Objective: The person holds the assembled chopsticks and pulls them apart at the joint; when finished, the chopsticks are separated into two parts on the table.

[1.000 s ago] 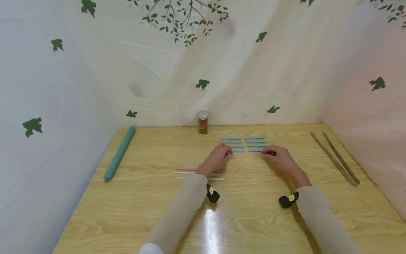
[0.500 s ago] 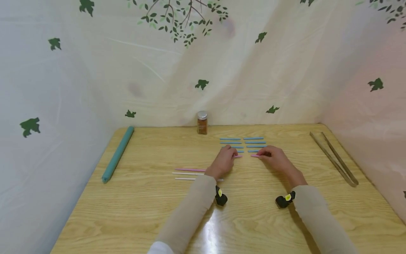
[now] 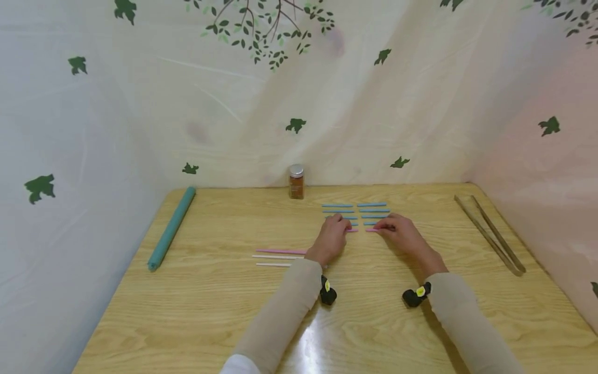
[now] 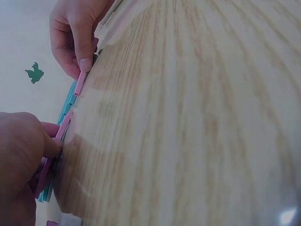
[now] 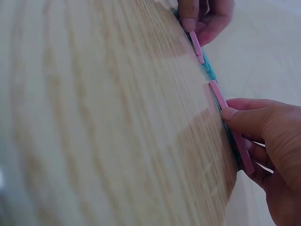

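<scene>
My left hand (image 3: 330, 238) pinches a short pink stick (image 4: 64, 125) between thumb and fingers, low at the table. My right hand (image 3: 403, 234) pinches another pink stick (image 5: 240, 145) the same way. The two pink sticks lie nearly end to end with a small gap between their inner ends. Just beyond them are several blue sticks in two columns, a left blue stick (image 3: 337, 205) and a right blue stick (image 3: 371, 204) being the farthest. My left hand and forearm partly cover a pink stick (image 3: 280, 251) and two white sticks, the farther white stick (image 3: 275, 256) lying just below the pink.
A jar with a silver lid (image 3: 296, 182) stands at the table's back edge. A rolled teal mat or tube (image 3: 172, 228) lies at the left, and long tongs (image 3: 490, 236) at the right. Patterned cloth (image 3: 233, 104) hangs behind the wooden table (image 3: 187, 317).
My left hand has moved right with its pink stick, and my right hand slightly left with its own. The gap between the sticks has narrowed.
</scene>
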Demonstrator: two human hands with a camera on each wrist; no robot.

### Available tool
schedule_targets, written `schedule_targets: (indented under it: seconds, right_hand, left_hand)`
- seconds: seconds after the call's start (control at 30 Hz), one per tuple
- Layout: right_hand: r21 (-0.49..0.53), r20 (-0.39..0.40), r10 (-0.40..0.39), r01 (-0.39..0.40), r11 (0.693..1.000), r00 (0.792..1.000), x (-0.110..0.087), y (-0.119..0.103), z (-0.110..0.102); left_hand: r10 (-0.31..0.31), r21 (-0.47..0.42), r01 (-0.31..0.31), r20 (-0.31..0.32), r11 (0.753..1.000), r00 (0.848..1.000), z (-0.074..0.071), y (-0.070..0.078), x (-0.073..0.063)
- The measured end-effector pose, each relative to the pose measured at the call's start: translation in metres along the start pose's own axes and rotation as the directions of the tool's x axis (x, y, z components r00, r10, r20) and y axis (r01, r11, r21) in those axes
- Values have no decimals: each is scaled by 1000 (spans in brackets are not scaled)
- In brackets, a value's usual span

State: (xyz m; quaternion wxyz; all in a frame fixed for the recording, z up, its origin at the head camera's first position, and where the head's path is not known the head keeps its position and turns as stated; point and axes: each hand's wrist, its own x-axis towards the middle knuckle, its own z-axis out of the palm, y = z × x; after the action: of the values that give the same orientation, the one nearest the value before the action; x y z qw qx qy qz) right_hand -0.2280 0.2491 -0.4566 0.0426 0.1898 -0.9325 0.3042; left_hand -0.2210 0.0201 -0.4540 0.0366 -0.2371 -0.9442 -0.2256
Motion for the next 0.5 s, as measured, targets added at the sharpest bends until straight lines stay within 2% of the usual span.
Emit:
schedule_targets:
  seconds: [0.27,0.5]
  right_hand:
    - [-15,2,-22,22,1000,1000,-1,3,2]
    - [-25,-2,-28,28,999,1000,1,4,2]
  left_hand:
    - [-2,-15,2,-30,1000,1000,4,-1,0]
    - [14,29,-12,-81,1000,997,4,1,0]
